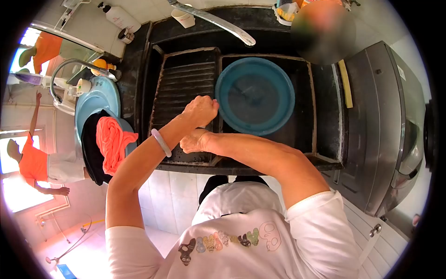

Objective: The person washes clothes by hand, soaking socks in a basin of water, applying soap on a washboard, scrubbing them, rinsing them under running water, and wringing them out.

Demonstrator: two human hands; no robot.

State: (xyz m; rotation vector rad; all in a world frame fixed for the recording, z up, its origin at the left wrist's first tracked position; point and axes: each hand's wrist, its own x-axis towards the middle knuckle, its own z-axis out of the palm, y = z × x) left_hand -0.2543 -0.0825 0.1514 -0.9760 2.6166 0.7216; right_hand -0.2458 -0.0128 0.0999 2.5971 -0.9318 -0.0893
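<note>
My left hand, a pale bracelet on its wrist, is closed in a fist over the ribbed washboard, left of the blue basin. Just below it, my right hand is also closed, near the washboard's lower end, and my forearms cross close together. Anything inside either fist is hidden; a dark patch between the hands cannot be told from the dark surface. Cloudy water fills the basin, which stands in the dark sink to the right of the washboard.
A metal faucet reaches over the sink. At left, coral cloth and black cloth hang over a tub beside a blue washbasin. A grey washing machine stands at right. Another person is at far left.
</note>
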